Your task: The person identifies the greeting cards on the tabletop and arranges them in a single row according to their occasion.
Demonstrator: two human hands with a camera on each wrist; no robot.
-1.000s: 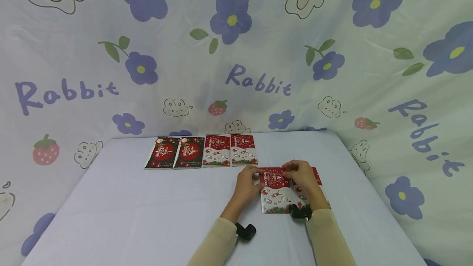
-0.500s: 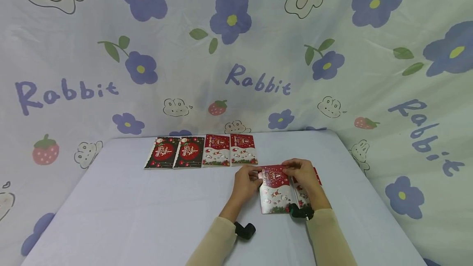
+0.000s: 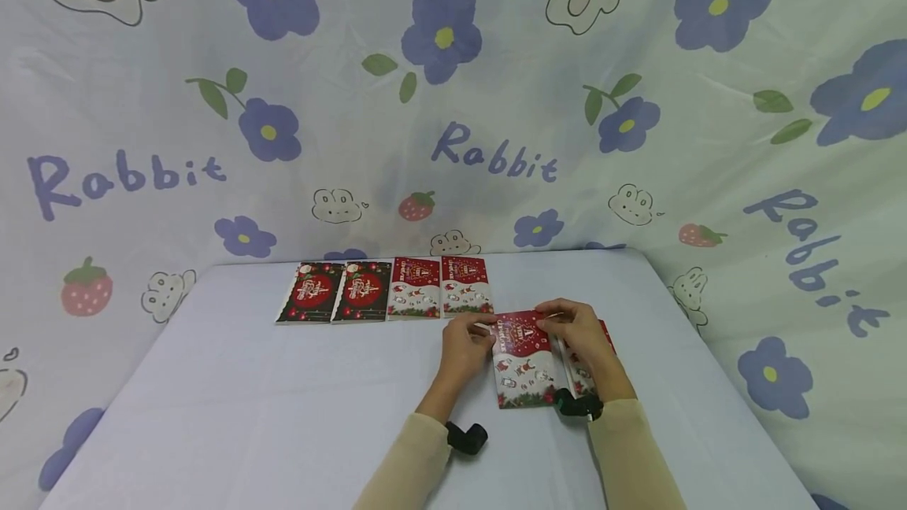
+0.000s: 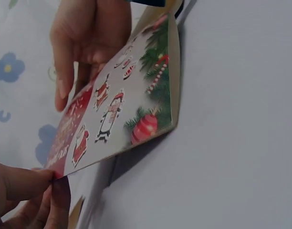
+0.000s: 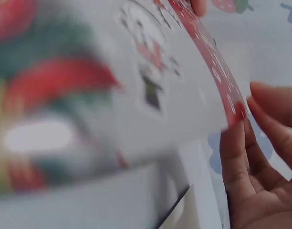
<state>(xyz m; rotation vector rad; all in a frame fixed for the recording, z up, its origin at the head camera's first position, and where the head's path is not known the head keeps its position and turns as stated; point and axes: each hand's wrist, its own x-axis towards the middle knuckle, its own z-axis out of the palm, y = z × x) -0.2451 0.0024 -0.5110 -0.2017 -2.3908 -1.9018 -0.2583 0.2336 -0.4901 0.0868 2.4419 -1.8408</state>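
Note:
A red and white Christmas card (image 3: 523, 360) with Santa and penguin pictures hangs tilted close over the table, its lower edge nearer the cloth. My left hand (image 3: 464, 349) pinches its upper left edge, thumb on top, as the left wrist view shows at the left fingers (image 4: 29, 183). My right hand (image 3: 577, 333) holds the upper right corner; in the right wrist view the right fingers (image 5: 234, 157) are under that corner. Another red and white card (image 3: 579, 372) lies beneath the right hand and wrist, largely hidden.
Along the back of the white table (image 3: 283, 408) lies a row: two dark Christmas cards (image 3: 309, 292) on the left and two red and white cards (image 3: 414, 288) on the right. A printed curtain (image 3: 354, 116) stands behind. Black wrist cameras (image 3: 468, 439) sit on both cuffs.
The held card has come up off the one to its right and shifted slightly left and back. Both hands moved with it. The back row has not moved.

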